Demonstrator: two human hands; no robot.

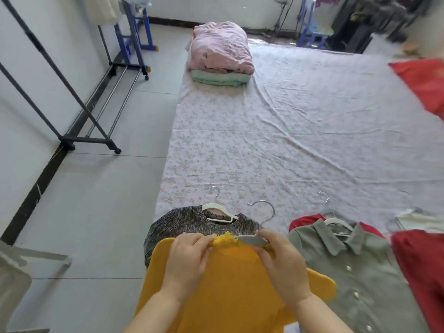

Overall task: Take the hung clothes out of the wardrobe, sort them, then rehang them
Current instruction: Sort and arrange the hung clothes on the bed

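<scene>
A yellow garment (230, 289) hangs in front of me at the near edge of the bed. My left hand (187, 258) pinches its lacy yellow collar. My right hand (283, 263) grips the other side of the collar together with the grey hanger (249, 239), whose metal hook points up. Behind it on the floral sheet (288, 140) lie a dark speckled sweater (187, 224) on a white hanger, an olive button shirt (355, 272) on a white hanger over a red piece, and a dark red garment (422, 272) at the right edge.
An empty black clothes rail (72, 111) on wheels stands at the left wall. Folded pink and green bedding (221, 54) sits at the bed's far corner. A red cloth (425, 82) lies at the bed's right side. Grey tiled floor (96, 212) runs along the left.
</scene>
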